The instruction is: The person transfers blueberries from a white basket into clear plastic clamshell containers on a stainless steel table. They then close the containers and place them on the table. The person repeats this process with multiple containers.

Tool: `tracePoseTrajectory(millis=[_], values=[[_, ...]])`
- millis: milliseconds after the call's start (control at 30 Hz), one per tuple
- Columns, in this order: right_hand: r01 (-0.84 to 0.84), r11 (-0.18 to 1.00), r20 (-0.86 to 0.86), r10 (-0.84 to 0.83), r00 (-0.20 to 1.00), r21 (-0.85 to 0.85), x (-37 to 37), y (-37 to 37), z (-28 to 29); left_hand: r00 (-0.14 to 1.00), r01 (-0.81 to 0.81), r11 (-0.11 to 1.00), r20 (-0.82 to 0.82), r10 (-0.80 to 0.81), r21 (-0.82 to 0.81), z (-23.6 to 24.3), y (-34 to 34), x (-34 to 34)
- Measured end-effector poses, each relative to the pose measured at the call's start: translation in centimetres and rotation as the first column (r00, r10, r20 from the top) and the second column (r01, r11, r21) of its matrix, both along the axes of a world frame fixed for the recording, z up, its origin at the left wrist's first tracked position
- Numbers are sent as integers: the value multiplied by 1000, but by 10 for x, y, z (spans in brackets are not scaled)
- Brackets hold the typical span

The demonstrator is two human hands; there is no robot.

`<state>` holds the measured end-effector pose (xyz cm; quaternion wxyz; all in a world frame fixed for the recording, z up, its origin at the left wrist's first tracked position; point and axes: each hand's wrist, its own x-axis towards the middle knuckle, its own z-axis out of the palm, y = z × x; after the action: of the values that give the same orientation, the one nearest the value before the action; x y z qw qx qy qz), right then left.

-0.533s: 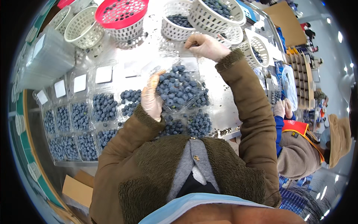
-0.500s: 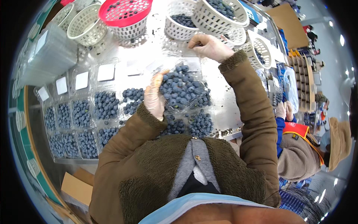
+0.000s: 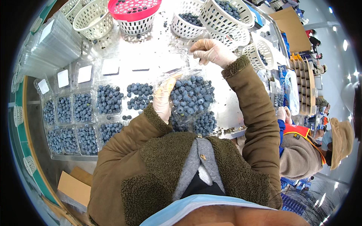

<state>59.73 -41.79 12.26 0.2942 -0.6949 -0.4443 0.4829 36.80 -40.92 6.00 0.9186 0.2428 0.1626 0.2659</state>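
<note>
While the left hand (image 3: 164,98), in a thin, wrinkled glove (image 3: 162,108), grips the left side of a clear plastic tub (image 3: 188,119) full of round, dusty-skinned blueberries (image 3: 192,92), the right hand (image 3: 217,52) hangs free, fingers loosely bent and parted, over the shiny metal counter (image 3: 228,100) near slotted white baskets (image 3: 187,28). The tub sits askew over other packed berries (image 3: 204,123) — it has shifted closer to the fleecy jacket (image 3: 158,162) than before, and the right fingers, earlier drawn together, have loosened.

The right hand (image 3: 214,52) reaches beyond the left hand (image 3: 163,100), fingers (image 3: 198,45) curled.
</note>
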Motion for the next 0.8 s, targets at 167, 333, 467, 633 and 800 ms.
tracePoseTrajectory(millis=[167, 333, 467, 633, 800], values=[[18, 939, 20, -27, 999, 344, -18, -9, 13, 994, 107, 975, 45, -100, -193, -1, 1, -12], [30, 893, -3, -32, 999, 449, -40, -19, 20, 999, 32, 998, -9, -32, -53, 2, 7, -26], [78, 881, -37, -69, 997, 466, -54, -13, 19, 990, 52, 998, -127, -54, -24, 4, 23, -43], [120, 891, -64, -102, 993, 437, -65, -15, 3, 993, 56, 998, -105, -59, -37, 5, 36, -68], [41, 974, 388, -128, 912, 225, -62, -8, -11, 966, 1, 995, -259, 26, 102, 6, 48, -86]])
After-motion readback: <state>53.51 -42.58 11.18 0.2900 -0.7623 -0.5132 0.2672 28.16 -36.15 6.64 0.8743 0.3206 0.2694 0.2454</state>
